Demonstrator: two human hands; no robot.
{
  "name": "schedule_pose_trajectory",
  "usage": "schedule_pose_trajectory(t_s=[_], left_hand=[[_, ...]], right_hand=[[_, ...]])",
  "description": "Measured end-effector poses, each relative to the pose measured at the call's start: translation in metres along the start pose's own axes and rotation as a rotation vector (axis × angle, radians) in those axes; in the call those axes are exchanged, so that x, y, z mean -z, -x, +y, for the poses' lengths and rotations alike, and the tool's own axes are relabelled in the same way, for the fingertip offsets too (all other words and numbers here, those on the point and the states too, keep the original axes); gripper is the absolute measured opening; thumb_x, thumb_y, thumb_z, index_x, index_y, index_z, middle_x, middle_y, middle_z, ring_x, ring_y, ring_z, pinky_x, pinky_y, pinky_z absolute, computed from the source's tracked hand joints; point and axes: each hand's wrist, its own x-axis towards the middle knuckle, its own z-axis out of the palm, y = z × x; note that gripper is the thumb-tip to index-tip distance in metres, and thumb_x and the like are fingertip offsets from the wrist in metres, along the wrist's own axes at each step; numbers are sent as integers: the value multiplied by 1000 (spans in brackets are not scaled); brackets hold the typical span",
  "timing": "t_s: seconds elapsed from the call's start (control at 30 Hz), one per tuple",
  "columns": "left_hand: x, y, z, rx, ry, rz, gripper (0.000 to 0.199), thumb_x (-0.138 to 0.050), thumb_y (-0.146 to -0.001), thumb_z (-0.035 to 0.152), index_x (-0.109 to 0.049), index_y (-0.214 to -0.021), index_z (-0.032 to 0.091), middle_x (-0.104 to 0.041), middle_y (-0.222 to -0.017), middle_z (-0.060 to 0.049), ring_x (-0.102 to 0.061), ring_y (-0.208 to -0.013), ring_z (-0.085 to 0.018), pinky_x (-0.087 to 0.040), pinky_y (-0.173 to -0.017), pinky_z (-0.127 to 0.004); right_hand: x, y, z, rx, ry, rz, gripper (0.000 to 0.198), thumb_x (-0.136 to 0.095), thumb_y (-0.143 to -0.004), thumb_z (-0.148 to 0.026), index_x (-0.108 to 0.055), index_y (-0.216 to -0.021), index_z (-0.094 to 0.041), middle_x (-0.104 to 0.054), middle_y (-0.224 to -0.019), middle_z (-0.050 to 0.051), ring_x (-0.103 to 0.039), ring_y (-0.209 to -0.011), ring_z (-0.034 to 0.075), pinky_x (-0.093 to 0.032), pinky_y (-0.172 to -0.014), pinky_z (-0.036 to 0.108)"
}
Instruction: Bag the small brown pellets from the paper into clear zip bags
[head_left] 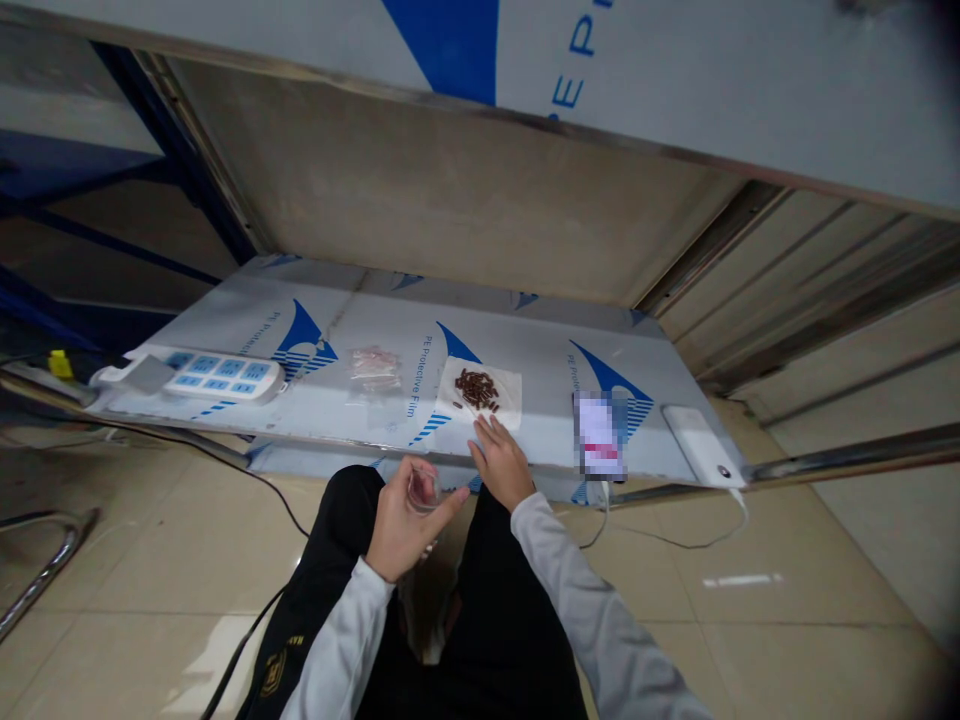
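My left hand (409, 515) is curled round a small clear plastic container (424, 488) with a round opening, held low just off the table's front edge. Whether it is a cup or an opened bag, I cannot tell. My right hand (500, 458) reaches over the table edge, its fingers stretched out and spread at the near side of a white sheet (512, 388). On that sheet lies a loose heap of dark brown capsules (476, 388), several scattered toward my fingertips. Contact between fingertips and capsules is not clear. Some clear plastic bags (376, 370) lie flat to the left of the sheet.
A white power strip (225, 377) lies at the table's left end. On the right are a phone (598, 435) and a white power bank (701, 445), with a cable hanging over the edge. The film-covered table (405, 312) has an upper shelf (675, 80) overhanging it.
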Motion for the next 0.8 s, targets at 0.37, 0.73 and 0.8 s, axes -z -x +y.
schedule_pose_trajectory(t_s=[0.37, 0.73, 0.8], left_hand=[[-16, -7, -10, -99, -95, -31, 35, -69, -71, 33, -45, -95, 20, -48, -73, 5, -52, -65, -11, -42, -66, -25], [-14, -49, -2, -225, -304, -47, 37, -65, -73, 32, -45, -101, 21, -52, -76, 3, -55, -72, -15, -43, -72, -29], [-17, -54, 2, -250, -301, -68, 34, -65, -71, 30, -45, -98, 21, -52, -78, 2, -55, -73, -15, -43, -72, -29]], right_hand=[[16, -29, 30, -340, -50, 165, 27, -51, -89, -26, -68, -105, -12, -68, -94, 14, -61, -92, 24, -46, -87, 37], [63, -37, -7, -366, -207, 133, 14, -59, -83, -25, -70, -86, -17, -68, -81, 5, -60, -68, 14, -46, -69, 24], [85, -27, -29, -174, -369, 134, 13, -61, -82, -26, -70, -87, -18, -66, -77, 1, -59, -67, 13, -45, -67, 23]])
